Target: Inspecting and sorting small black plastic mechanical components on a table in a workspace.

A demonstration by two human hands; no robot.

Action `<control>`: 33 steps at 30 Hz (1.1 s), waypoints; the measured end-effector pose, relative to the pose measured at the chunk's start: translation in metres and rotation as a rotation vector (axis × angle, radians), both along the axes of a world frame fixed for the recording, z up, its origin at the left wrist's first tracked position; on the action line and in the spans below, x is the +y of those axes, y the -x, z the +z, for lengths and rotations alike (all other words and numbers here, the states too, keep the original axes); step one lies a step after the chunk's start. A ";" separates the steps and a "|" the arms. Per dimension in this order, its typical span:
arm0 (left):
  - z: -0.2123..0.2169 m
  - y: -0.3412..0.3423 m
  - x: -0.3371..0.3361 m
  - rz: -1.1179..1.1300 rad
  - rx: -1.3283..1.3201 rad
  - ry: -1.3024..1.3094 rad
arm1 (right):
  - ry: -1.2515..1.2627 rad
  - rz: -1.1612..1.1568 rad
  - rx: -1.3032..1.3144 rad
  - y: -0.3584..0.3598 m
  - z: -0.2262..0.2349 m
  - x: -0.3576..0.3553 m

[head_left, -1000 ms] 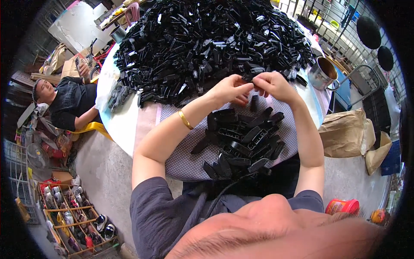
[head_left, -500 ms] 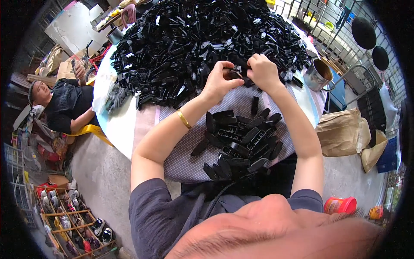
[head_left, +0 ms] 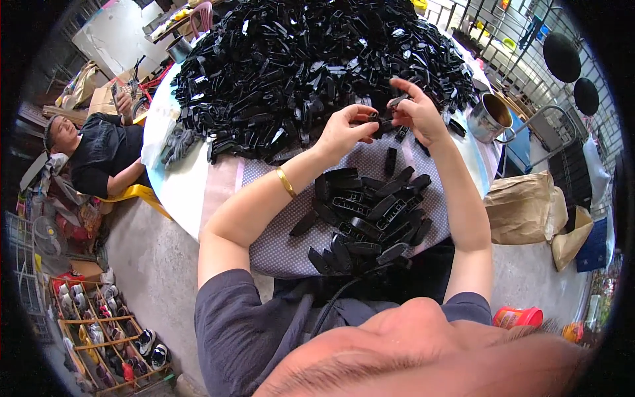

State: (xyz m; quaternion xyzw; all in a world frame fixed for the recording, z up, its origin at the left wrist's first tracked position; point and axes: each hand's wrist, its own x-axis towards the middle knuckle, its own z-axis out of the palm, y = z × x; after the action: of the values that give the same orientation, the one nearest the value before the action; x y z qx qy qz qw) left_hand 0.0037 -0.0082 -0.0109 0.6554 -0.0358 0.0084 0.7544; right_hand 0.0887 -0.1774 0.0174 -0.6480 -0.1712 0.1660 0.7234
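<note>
In front of me a large mound of black plastic pieces (head_left: 297, 73) covers the far part of the table (head_left: 173, 210). At its near edge my left hand (head_left: 340, 135) pinches a small black plastic piece (head_left: 365, 121) between thumb and fingers. My right hand (head_left: 424, 120) is close beside it, thumb and fingers bent round another black piece (head_left: 397, 102), with the index finger raised. The fingers partly hide both pieces, so their exact kind cannot be made out. Nearer to me, a smaller heap of long black plastic pieces (head_left: 362, 228) lies between my forearms on a dotted cloth (head_left: 278, 248).
A metal pot (head_left: 489, 116) stands at the table's right edge. Grey gloves (head_left: 177, 147) lie at the left edge. Another person (head_left: 106, 152) sits to the left, holding a phone. Brown paper bags (head_left: 526, 208), a red bucket (head_left: 517, 317) and a shoe rack (head_left: 109, 331) are on the floor.
My right hand has turned and opened its grip somewhat, its index finger now lifted and a black piece showing in it. My left hand stays nearly in place.
</note>
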 end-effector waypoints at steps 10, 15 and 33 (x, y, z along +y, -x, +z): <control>0.000 -0.002 0.001 0.205 -0.210 -0.102 | -0.047 0.163 0.312 0.020 -0.005 0.006; 0.002 -0.001 0.003 0.203 -0.257 -0.058 | -0.135 0.199 0.374 0.023 -0.003 0.006; 0.014 -0.007 0.014 0.105 -0.010 0.482 | 0.022 0.023 -0.306 0.036 -0.008 0.015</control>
State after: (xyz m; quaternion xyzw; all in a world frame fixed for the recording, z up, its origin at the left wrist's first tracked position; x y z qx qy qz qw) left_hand 0.0111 0.0055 0.0031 0.4576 -0.0026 0.0592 0.8872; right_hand 0.0529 -0.1622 0.0096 -0.6714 -0.2850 0.0756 0.6799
